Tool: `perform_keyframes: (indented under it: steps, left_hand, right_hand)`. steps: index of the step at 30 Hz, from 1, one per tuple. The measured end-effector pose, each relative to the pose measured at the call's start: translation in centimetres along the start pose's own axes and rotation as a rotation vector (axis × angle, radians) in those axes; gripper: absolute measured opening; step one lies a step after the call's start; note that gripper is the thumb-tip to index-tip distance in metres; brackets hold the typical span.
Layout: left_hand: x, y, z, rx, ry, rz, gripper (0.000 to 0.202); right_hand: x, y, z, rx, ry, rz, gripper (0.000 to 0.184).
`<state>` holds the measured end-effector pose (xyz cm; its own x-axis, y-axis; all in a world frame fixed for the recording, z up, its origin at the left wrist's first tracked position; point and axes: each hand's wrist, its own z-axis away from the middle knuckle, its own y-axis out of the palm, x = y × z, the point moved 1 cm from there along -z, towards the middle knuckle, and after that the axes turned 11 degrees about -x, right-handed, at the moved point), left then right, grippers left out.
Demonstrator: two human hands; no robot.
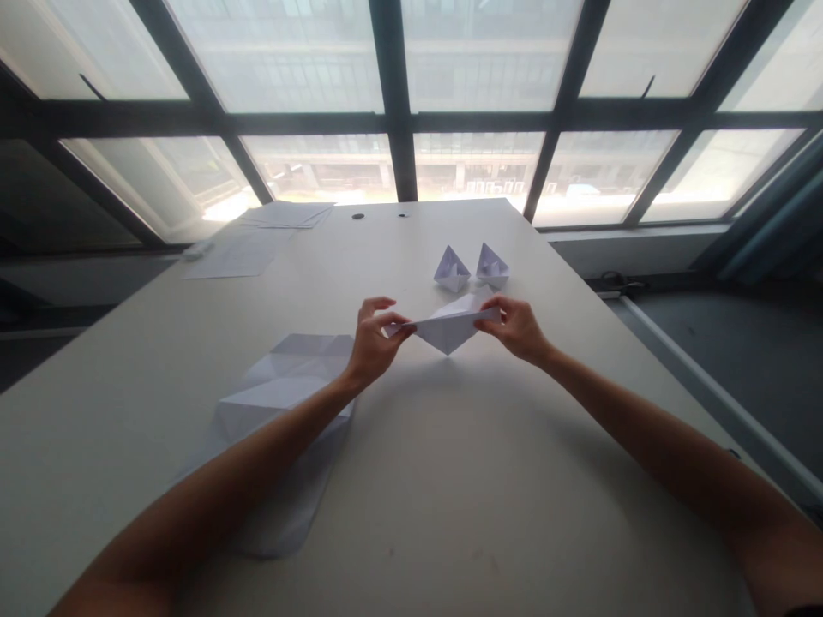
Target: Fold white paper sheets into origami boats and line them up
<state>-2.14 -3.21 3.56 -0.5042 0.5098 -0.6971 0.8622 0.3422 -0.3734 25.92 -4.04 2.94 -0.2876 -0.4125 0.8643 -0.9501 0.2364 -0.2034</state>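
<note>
Between my two hands a folded white paper [448, 332] is held up over the table, one corner pointing down toward me. My left hand [376, 338] pinches its left end between thumb and fingers. At the other end, my right hand [514, 327] has a pinch on the paper too. Just behind it stand two finished-looking paper boats, one on the left [452, 270] and one on the right [492, 266]. A creased sheet of paper [283, 377] lies on the table under my left forearm, which hides part of it.
The white table [450, 514] reaches toward large dark-framed windows [399, 120]. Several flat paper sheets [237, 254] lie at its far left, with a small pale object [196, 250] beside them. Two round holes are near the far edge. A dark curtain [765, 210] hangs at the right.
</note>
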Motion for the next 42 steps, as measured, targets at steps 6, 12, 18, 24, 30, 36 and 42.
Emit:
perform_keyframes:
  steps: [6,12,18,24,30,36,42]
  left_hand:
    - [-1.0,-0.8,-1.2,0.369,-0.01,0.118,0.022]
    - [-0.7,-1.0,-1.3,0.231,0.069,-0.019,0.021]
    - [-0.5,-1.1,-1.3,0.315,0.05,-0.083,0.017]
    - [-2.4,-0.5,-1.0,0.857,-0.169,0.355,0.055]
    - [-2.6,2.4,0.5,0.518,-0.29,0.454,0.053]
    - [-3.6,4.1,2.4,0.416,-0.447,0.689,0.052]
    - [-2.8,4.5,3.0,0.327,-0.544,0.755,0.065]
  right_hand:
    - [1.7,-1.5,-1.9,0.159,-0.089,-0.035,0.035]
    - [0.8,-0.8,-1.8,0.065,0.145,-0.298,0.041]
    - [0.7,-0.4,-1.3,-0.025,0.099,-0.287,0.039]
    - [3.2,0.7,-1.3,-0.066,-0.13,-0.055,0.037]
    - [3.9,3.9,1.5,-0.25,-0.168,0.317,0.039]
    - [2.4,7.4,3.7,-0.037,-0.022,0.26,0.051]
    - [2.4,7.8,4.7,0.065,-0.142,0.33,0.055]
